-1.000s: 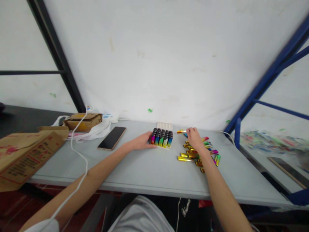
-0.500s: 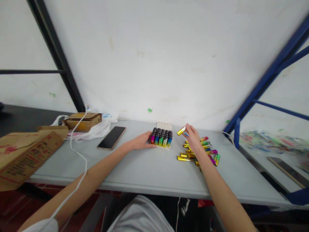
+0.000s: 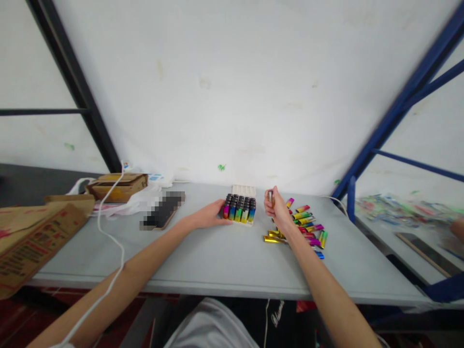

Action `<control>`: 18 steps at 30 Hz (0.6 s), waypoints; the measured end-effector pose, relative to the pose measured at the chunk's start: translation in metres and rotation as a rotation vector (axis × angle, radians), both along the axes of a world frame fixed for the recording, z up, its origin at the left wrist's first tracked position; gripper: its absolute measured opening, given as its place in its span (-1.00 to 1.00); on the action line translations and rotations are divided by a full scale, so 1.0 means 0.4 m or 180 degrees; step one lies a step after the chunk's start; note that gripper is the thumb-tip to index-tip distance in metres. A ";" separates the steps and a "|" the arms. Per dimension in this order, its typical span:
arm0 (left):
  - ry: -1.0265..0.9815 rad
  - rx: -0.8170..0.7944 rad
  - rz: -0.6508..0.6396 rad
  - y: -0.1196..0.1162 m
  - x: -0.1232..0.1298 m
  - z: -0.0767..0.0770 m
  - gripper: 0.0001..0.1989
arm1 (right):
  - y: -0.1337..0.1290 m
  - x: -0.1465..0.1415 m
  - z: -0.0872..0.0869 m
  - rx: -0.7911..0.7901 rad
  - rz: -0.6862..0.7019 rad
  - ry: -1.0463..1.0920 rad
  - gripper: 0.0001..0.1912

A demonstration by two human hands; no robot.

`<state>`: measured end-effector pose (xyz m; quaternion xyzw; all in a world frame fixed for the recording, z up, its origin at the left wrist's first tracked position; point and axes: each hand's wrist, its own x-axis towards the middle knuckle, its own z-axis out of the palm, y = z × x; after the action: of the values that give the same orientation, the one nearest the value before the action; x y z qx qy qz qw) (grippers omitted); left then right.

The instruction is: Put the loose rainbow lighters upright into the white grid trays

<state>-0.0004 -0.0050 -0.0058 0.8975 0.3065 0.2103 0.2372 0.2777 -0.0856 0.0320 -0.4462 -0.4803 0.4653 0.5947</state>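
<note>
Looked down past grey cloth [image 3: 213,324] at the lap and dark fabric [image 3: 253,319] below the bench [image 3: 217,256], with white script too blurry to read. Had a white cable [image 3: 122,253] running in front of the left forearm. Spotted a big carton [image 3: 29,241] at far left, but couldn't make out the printed characters. Noticed shiny multicoloured loose lighters [image 3: 302,216] lying in a messy heap around the right wrist.

Had the left hand [image 3: 208,215] hooked around the left end of a pale tray [image 3: 243,190], thumb at the front, fingers at the back. Found black-topped lighters [image 3: 239,209] standing upright in it in tight rows. Saw the right hand [image 3: 275,209] curled into a fist above the bench, wrapped around a single lighter [image 3: 270,196] held upright, shiny end showing.

Caught a partly pixelated phone [image 3: 165,210] left of the tray. Further back, saw a smaller box [image 3: 118,187] beside a plastic bag [image 3: 130,205], then a scuffed white wall [image 3: 232,96] with a green scribble [image 3: 221,167], between a black post [image 3: 74,82] and a blue frame [image 3: 395,111].
</note>
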 end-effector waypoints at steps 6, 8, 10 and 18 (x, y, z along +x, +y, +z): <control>-0.0005 -0.0032 -0.0039 -0.001 -0.001 0.004 -0.31 | 0.006 -0.037 -0.025 -0.0600 -0.0279 -0.0115 -0.45; 0.0004 -0.0045 -0.0022 -0.004 0.000 0.006 -0.31 | 0.002 -0.048 -0.031 -0.0503 -0.0325 -0.0186 -0.51; -0.0002 -0.0046 -0.0015 -0.005 0.000 0.007 -0.32 | -0.001 -0.054 -0.034 -0.0394 -0.0287 -0.0272 -0.53; -0.0018 0.0009 -0.0033 -0.002 -0.002 0.005 -0.25 | 0.008 -0.027 -0.018 -0.0252 -0.0096 -0.0136 -0.39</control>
<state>-0.0012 -0.0060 -0.0038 0.8988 0.3008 0.2121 0.2379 0.2668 -0.0826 0.0248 -0.4864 -0.4673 0.4653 0.5733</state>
